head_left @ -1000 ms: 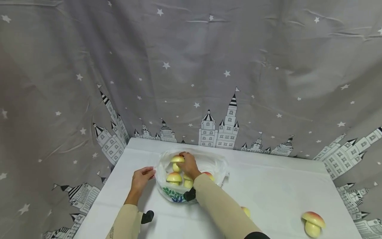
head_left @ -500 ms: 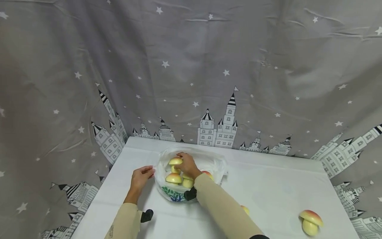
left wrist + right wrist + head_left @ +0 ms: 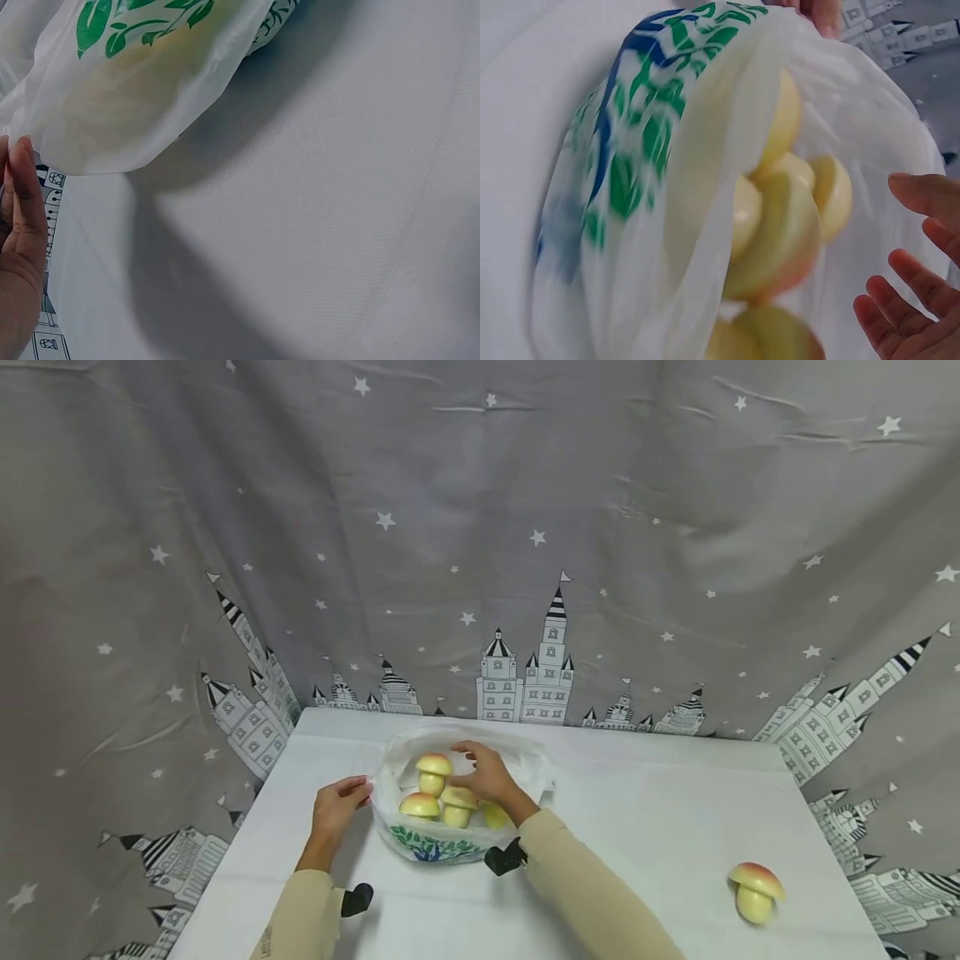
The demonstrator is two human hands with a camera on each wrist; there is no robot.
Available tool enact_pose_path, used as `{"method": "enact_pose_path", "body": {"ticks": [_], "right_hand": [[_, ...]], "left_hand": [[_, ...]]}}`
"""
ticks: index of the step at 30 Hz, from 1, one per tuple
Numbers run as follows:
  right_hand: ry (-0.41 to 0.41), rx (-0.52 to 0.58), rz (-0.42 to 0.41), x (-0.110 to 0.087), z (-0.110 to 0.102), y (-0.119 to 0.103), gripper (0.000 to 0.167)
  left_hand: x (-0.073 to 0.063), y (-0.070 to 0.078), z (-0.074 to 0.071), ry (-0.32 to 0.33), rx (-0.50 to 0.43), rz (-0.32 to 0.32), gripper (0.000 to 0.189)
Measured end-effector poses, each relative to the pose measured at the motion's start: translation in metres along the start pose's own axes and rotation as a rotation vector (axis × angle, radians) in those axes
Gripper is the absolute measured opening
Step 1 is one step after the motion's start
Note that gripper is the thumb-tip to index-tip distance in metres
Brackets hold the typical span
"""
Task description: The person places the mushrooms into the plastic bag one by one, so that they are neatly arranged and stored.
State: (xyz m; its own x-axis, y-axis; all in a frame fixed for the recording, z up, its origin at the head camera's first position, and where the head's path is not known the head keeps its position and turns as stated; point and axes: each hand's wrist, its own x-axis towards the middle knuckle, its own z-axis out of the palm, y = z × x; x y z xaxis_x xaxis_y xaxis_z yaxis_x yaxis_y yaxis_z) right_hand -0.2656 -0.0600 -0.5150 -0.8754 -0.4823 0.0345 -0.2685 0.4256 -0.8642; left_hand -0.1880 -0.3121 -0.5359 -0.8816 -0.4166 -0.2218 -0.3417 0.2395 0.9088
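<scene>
A white plastic bag (image 3: 427, 846) with a green and blue leaf print stands on the table, its mouth spread wide. Inside lie several toy mushrooms (image 3: 432, 772) with yellow stems and yellow-red caps; one (image 3: 495, 815) is partly covered by my right forearm. My left hand (image 3: 335, 810) pinches the bag's left rim between thumb and fingers. Over the right part of the bag's mouth is my right hand (image 3: 489, 777), fingers spread and holding nothing. In the right wrist view its fingers (image 3: 907, 292) are apart from the mushrooms (image 3: 780, 247).
Another toy mushroom (image 3: 756, 893) stands on the white table (image 3: 645, 827) at the right. Behind the table hangs a grey curtain (image 3: 420, 568) printed with stars and castles. Each wrist wears a black camera strap piece (image 3: 356, 900).
My right hand has let go of a mushroom at the bag's upper left and drawn back rightward, fingers opening. My left hand keeps its pinch on the rim. The head view has shifted slightly right.
</scene>
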Motion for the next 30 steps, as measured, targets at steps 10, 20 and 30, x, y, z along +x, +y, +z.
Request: {"method": "enact_pose_path", "body": {"ticks": [10, 20, 30], "right_hand": [[0.070, 0.073, -0.030, -0.038, -0.043, 0.016, 0.049], [0.104, 0.065, -0.028, -0.078, -0.079, 0.036, 0.047], [0.057, 0.060, -0.038, -0.114, -0.104, 0.062, 0.043]], "left_hand": [[-0.001, 0.002, 0.000, -0.013, 0.020, -0.026, 0.037], [0.007, -0.010, 0.003, 0.005, 0.028, -0.001, 0.040], [0.050, -0.059, 0.008, 0.070, 0.102, -0.009, 0.035]]}}
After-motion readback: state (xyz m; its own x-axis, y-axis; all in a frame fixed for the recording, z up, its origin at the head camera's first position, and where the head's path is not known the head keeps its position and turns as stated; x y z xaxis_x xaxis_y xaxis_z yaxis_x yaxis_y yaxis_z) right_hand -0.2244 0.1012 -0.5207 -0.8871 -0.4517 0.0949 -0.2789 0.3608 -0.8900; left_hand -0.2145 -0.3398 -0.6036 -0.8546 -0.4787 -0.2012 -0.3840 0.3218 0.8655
